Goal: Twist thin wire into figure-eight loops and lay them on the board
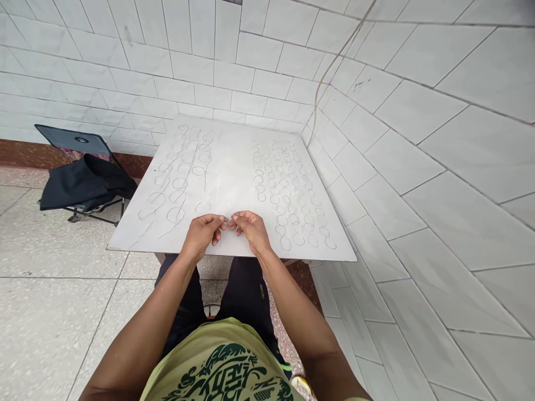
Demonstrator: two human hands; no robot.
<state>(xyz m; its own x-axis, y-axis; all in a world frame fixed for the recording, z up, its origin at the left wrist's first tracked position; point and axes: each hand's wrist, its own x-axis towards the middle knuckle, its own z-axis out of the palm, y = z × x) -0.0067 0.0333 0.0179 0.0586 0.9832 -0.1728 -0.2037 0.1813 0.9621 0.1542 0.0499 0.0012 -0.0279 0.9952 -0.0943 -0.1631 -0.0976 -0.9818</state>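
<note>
My left hand (204,231) and my right hand (251,228) meet over the near edge of the white board, fingertips almost touching. Both are closed in a pinch on a thin wire, of which only a faint strand shows between and above the fingertips. Just beyond the left fingers lies a thin wire loop (203,204). To the left, large wire loops with long straight tails (178,183) are spread out. Rows of smaller, figure-eight wire loops (285,243) lie on the right. What the fingertips cover is hidden.
The white tabletop (234,161) stands in a corner against tiled walls (418,139). A folding chair (83,146) with a dark cloth (86,181) over it is on the left. A cable (318,89) runs down the corner.
</note>
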